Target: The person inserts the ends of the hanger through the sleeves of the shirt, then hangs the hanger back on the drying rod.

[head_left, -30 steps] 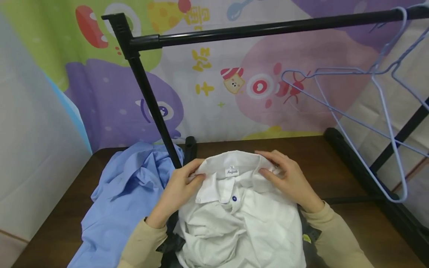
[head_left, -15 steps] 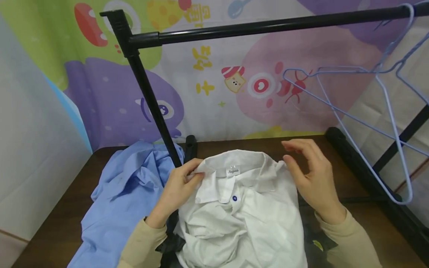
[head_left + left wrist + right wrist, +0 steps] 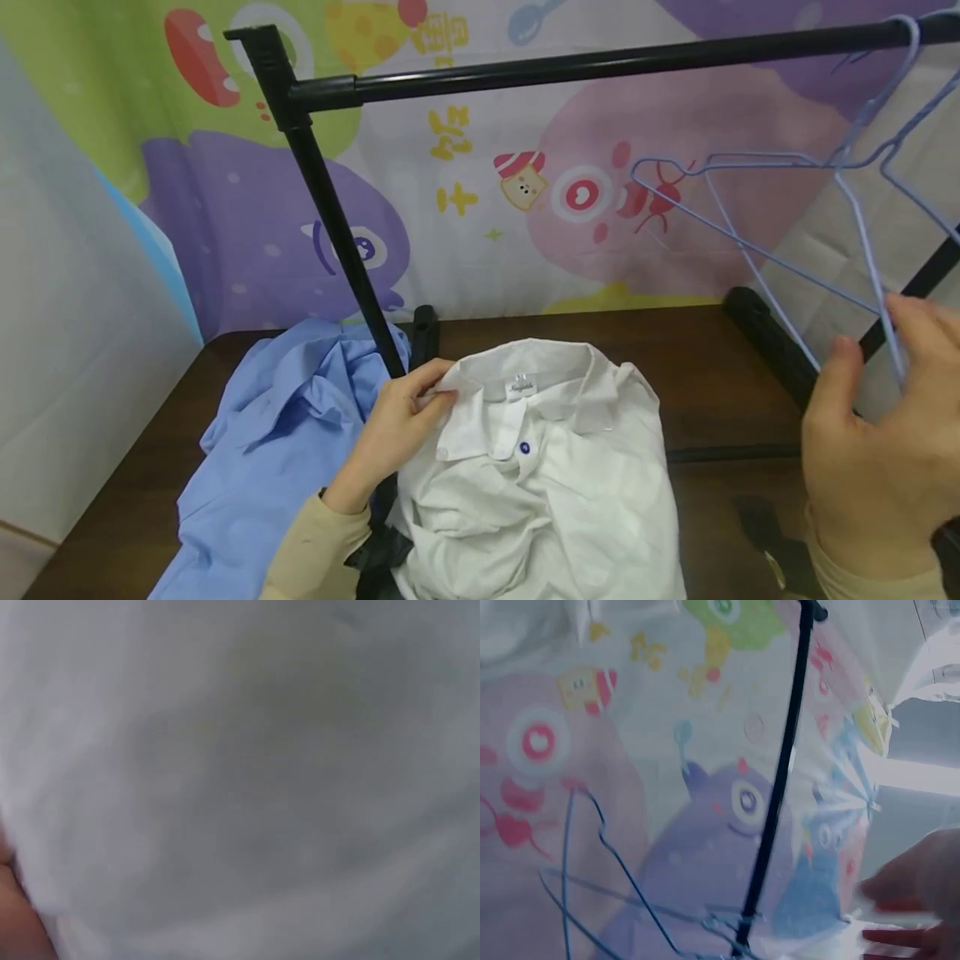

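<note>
A white shirt (image 3: 555, 500) lies on the dark table with its collar (image 3: 536, 367) toward the back, a label inside the neck and a blue button below. My left hand (image 3: 393, 429) pinches the collar's left corner between thumb and fingers. In the left wrist view, blurred white shirt cloth (image 3: 240, 787) fills nearly everything. At the far right, my right hand (image 3: 885, 458) is raised beside a blue wire hanger (image 3: 862, 242), thumb and fingers apart. Its fingertips overlap the hanger's lower corner in the head view; contact cannot be told. The right wrist view shows blurred fingers (image 3: 907, 900).
A blue shirt (image 3: 292, 442) lies crumpled on the left. Above the table (image 3: 720, 383) runs the black rod (image 3: 570, 67) of a rack, its upright standing behind the shirts. Several blue hangers hang at the right. A patterned curtain (image 3: 465, 242) forms the backdrop.
My right hand has let go of the white shirt's collar and moved right and toward me, up to the hangers. My left hand has kept its pinch on the collar.
</note>
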{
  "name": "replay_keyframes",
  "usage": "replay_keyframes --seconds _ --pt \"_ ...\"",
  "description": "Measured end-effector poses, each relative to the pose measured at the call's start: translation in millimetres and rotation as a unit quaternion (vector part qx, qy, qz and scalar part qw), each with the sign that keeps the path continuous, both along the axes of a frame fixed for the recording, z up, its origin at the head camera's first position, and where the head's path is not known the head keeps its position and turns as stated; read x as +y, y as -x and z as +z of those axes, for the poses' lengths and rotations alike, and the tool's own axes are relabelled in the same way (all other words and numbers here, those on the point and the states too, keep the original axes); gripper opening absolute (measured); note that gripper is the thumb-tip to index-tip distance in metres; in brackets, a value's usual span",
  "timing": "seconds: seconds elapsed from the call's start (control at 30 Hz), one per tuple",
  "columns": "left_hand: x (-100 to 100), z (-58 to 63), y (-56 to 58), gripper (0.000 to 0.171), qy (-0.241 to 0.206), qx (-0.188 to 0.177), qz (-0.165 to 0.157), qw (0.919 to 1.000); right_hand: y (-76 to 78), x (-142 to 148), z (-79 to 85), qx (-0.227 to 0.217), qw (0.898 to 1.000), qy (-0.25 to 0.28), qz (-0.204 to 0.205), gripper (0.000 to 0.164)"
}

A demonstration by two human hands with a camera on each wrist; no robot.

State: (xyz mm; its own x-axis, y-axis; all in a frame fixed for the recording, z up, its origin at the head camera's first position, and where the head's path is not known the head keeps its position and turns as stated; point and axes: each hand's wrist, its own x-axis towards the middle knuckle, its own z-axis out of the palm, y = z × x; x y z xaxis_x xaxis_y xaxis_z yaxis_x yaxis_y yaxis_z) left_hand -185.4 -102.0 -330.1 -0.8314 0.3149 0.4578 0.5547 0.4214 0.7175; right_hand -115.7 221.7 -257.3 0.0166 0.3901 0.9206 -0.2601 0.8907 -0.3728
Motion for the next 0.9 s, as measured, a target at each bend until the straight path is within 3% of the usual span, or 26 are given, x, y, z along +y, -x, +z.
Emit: replay_keyframes --seconds 0.07,0.13,0.23,0.33,0.47,0.57,0.77,0.9 --pt "0.6 -0.1 0.0 0.022 -0.002 -0.003 -0.007 1.0000 -9.4 9.2 0.5 -0.103 0.994 0.021 -0.025 0.040" --pt "1.7 -0.5 -0.4 0.022 -0.003 -0.007 -0.013 0.9999 -14.4 17.2 0.1 -0.181 0.982 0.036 -0.039 0.043" --pt "2.8 -0.9 -1.1 0.021 -0.004 -0.010 -0.012 0.9999 -13.6 26.3 -1.7 -0.241 0.968 0.059 -0.027 0.041" --pt "2.0 -1.0 -1.0 0.021 -0.003 -0.010 -0.009 0.9999 -8.2 28.4 -1.5 -0.260 0.962 0.077 -0.004 0.039" --pt "0.7 -0.1 -0.2 0.022 -0.001 -0.008 -0.012 0.9999 -3.7 27.6 -0.6 -0.278 0.957 0.077 -0.010 0.034" --pt "-0.6 0.3 0.2 0.022 -0.001 -0.005 -0.011 0.9999 -0.4 26.5 0.0 -0.262 0.962 0.074 0.005 0.031" --pt "-2.0 0.9 0.3 0.022 -0.004 -0.007 -0.017 0.9998 4.4 25.3 2.9 -0.229 0.967 0.073 0.080 0.027" --pt "-2.2 0.8 0.5 0.022 -0.006 -0.008 -0.022 0.9997 9.5 26.5 5.6 -0.222 0.969 0.054 0.098 0.026"
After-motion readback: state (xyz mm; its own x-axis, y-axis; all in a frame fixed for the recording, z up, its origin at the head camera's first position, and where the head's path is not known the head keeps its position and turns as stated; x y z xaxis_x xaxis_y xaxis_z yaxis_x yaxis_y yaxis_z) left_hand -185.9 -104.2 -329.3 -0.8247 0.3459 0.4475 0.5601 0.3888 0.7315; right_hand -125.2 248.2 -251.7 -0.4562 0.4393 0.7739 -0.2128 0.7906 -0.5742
